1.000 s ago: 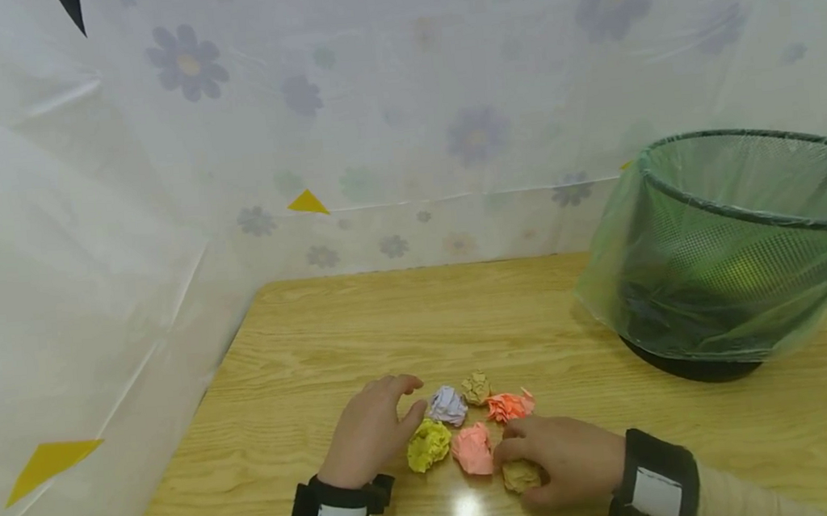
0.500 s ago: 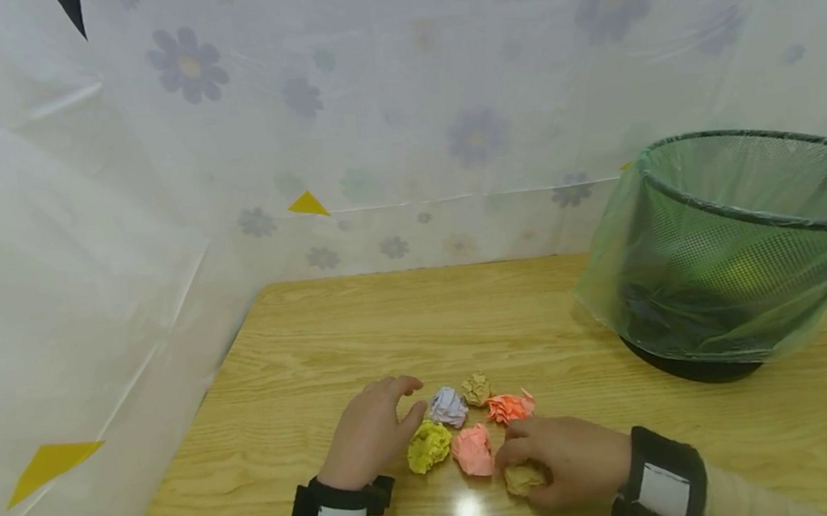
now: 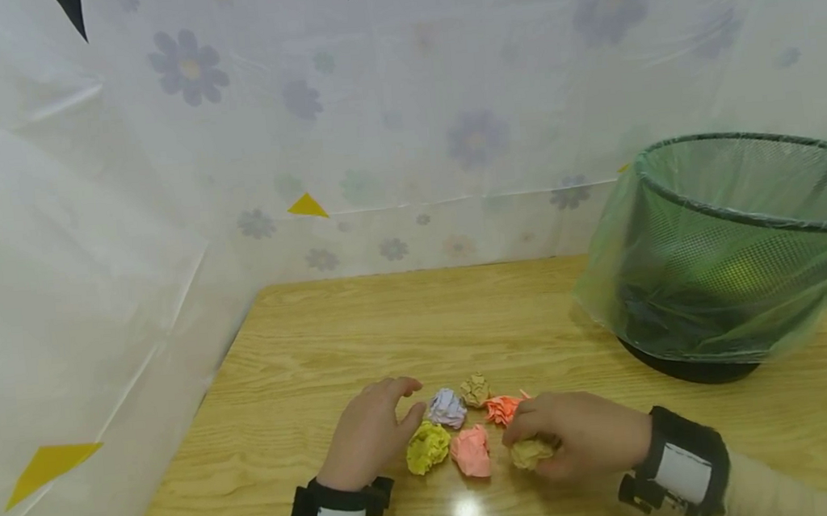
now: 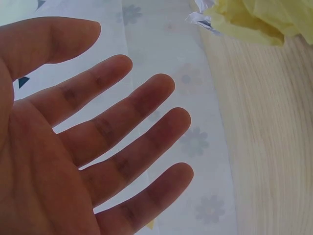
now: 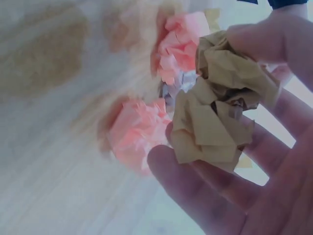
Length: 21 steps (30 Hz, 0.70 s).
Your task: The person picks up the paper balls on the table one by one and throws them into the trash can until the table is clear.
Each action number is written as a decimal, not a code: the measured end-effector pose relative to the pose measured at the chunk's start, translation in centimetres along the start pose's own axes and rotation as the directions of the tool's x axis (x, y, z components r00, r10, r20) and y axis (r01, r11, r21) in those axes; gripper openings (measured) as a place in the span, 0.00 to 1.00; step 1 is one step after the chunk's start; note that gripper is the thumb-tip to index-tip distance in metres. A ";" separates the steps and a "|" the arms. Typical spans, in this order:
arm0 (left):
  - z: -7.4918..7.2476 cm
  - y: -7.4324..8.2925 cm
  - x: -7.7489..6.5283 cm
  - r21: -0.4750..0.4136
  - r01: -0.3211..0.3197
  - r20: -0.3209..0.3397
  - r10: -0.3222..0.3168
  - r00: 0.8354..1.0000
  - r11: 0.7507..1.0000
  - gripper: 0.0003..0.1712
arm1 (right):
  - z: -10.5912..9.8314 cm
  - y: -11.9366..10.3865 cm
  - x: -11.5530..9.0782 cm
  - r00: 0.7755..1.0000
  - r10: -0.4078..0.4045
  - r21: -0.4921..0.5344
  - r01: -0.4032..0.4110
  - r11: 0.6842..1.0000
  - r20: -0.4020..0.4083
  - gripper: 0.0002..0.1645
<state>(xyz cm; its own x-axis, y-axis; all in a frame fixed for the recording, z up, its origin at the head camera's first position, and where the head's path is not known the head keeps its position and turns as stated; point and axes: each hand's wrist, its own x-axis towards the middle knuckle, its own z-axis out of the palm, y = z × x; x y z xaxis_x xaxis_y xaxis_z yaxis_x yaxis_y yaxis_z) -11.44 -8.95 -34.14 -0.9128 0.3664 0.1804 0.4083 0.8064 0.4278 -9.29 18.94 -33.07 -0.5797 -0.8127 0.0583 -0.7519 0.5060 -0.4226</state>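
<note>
My right hand (image 3: 580, 435) grips a tan crumpled paper ball (image 3: 531, 453). In the right wrist view the same tan paper ball (image 5: 210, 117) sits between the thumb and the fingers. My left hand (image 3: 372, 431) holds nothing; its fingers are spread and relaxed in the left wrist view. Beside its thumb lies a yellow crumpled paper ball (image 3: 427, 447), with a lilac one (image 3: 447, 408) just behind. A pink paper ball (image 3: 472, 451) lies between the hands. Farther back are a second tan ball (image 3: 476, 390) and an orange-red one (image 3: 503, 410), the latter partly hidden by the right hand.
A mesh waste bin (image 3: 720, 266) lined with a green translucent bag stands at the right of the wooden table (image 3: 390, 325). Something yellow shows faintly through its side. A white flowered sheet (image 3: 388, 114) hangs behind the table and along its left side.
My right hand has moved right and slightly away from me with the tan paper ball, apparently lifting it off the table. The left hand stays where it was.
</note>
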 end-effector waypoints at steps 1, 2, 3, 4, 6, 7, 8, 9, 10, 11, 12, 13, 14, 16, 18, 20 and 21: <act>0.0 0.0 0.0 0.000 -0.001 -0.001 0.001 1.000 1.000 0.16 | -0.2 0.0 0.0 1.000 0.000 0.000 0.000 1.000 -0.002 0.21; 0.0 0.0 0.0 -0.001 -0.002 -0.001 0.002 1.000 1.000 0.16 | -0.3 0.0 -0.1 1.000 0.000 -0.002 0.000 1.000 -0.005 0.21; 0.0 0.0 0.0 -0.001 -0.003 -0.002 0.003 1.000 1.000 0.16 | -0.4 0.0 -0.1 1.000 -0.003 -0.007 0.002 1.000 -0.010 0.22; 0.0 0.0 0.0 -0.003 -0.003 -0.002 0.003 1.000 1.000 0.16 | -0.6 0.0 -0.1 1.000 -0.006 -0.010 0.005 1.000 -0.015 0.22; 0.0 0.0 0.0 -0.005 -0.003 -0.003 0.003 1.000 1.000 0.16 | -0.8 0.0 -0.2 1.000 -0.009 -0.016 0.008 1.000 -0.024 0.22; 0.0 0.0 0.0 -0.008 -0.003 -0.004 0.003 1.000 1.000 0.16 | -1.0 0.0 -0.2 1.000 -0.007 -0.016 0.007 1.000 -0.025 0.23; 0.0 0.0 0.0 -0.009 -0.004 -0.004 0.004 1.000 1.000 0.16 | -1.1 0.0 -0.3 1.000 -0.003 -0.015 0.003 1.000 -0.022 0.23; 0.0 0.0 0.0 -0.010 -0.004 -0.005 0.004 1.000 1.000 0.16 | -1.2 0.0 -0.3 1.000 0.002 -0.014 -0.002 1.000 -0.019 0.24; 0.0 0.0 -0.1 -0.011 -0.005 -0.006 0.005 1.000 1.000 0.15 | -1.3 0.0 -0.3 1.000 0.007 -0.010 -0.007 1.000 -0.014 0.24; 0.0 0.0 -0.1 -0.010 -0.005 -0.006 0.005 1.000 1.000 0.15 | -1.4 0.1 -0.4 1.000 0.012 -0.013 -0.012 1.000 -0.010 0.24; 0.0 0.0 -0.1 -0.009 -0.006 -0.006 0.006 1.000 1.000 0.15 | -1.5 0.1 -0.4 1.000 0.016 -0.012 -0.016 1.000 -0.006 0.24; 0.0 -0.1 -0.1 -0.010 -0.007 -0.006 0.007 1.000 1.000 0.15 | -1.6 0.1 -0.4 1.000 0.018 -0.016 -0.018 1.000 -0.004 0.24; 0.0 -0.1 -0.1 -0.010 -0.008 -0.007 0.008 1.000 1.000 0.15 | -1.7 0.1 -0.5 1.000 0.018 -0.017 -0.018 1.000 -0.002 0.24; 0.0 -0.1 -0.1 -0.011 -0.009 -0.007 0.009 1.000 1.000 0.15 | -1.9 0.1 -0.5 1.000 0.009 -0.028 -0.009 1.000 -0.005 0.24; 0.0 -0.1 -0.1 -0.012 -0.011 -0.008 0.010 1.000 1.000 0.15 | -2.0 0.1 -0.5 1.000 -0.002 -0.034 0.002 0.999 -0.008 0.23; 0.0 0.0 -0.1 -0.012 -0.011 -0.008 0.011 1.000 1.000 0.15 | -2.2 0.1 -0.6 1.000 -0.011 -0.039 0.011 0.999 -0.008 0.23; 0.0 0.0 -0.1 -0.012 -0.011 -0.008 0.011 1.000 1.000 0.15 | -2.2 0.1 -0.6 1.000 -0.014 -0.043 0.014 0.999 -0.010 0.22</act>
<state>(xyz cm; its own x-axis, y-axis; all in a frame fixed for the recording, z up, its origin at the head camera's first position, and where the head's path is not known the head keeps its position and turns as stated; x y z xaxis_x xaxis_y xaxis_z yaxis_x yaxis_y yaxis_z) -11.39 -8.99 -34.21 -0.9081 0.3720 0.1921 0.4186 0.7964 0.4366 -9.75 20.12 -31.18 -0.5722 -0.8168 0.0737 -0.7726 0.5068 -0.3824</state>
